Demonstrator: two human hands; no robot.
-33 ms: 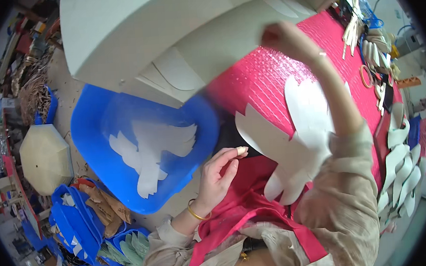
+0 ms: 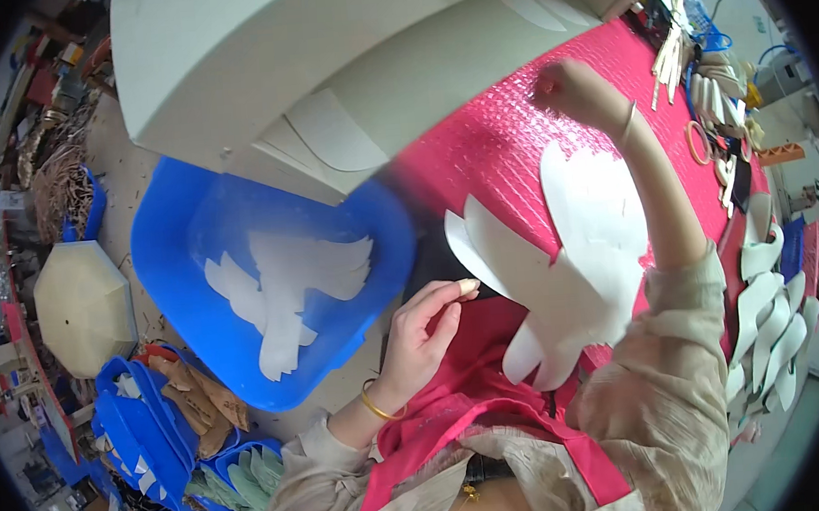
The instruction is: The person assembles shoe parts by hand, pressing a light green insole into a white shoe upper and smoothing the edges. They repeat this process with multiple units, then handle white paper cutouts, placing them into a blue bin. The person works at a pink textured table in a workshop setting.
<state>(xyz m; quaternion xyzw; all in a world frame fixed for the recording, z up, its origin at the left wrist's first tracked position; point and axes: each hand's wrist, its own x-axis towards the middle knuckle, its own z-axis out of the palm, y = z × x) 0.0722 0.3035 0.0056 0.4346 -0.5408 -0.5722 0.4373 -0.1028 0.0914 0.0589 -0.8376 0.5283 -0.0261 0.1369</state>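
Observation:
A white bird-shaped piece [image 2: 549, 284] with layered wings lies in front of me, over the edge of the pink table cover [image 2: 506, 144] and my pink apron [image 2: 437, 377]. My left hand [image 2: 425, 335] is beside its left wing, palm inward, thumb apart from the index finger. A pale covering wraps the index fingertip; nothing shows in the grasp. Beyond the bird, my right hand [image 2: 569, 90] is raised with the fingers curled in, slightly blurred. Whatever it may hold is hidden. Another white bird-shaped piece [image 2: 284, 293] lies in the blue bin [image 2: 277, 393] on my left.
A large grey housing [image 2: 227, 88] overhangs the table and bin, with white pieces [image 2: 334, 133] inside. Several curved pale strips [image 2: 776, 330] hang at right, near scissors [image 2: 698, 140]. At left are a pale octagonal stool [image 2: 81, 307], more blue bins [image 2: 136, 417] and green leaf-like pieces [image 2: 255, 485].
My right hand has shifted to the right and slightly toward me. The view has drifted a little; my left hand keeps its pose beside the bird-shaped piece.

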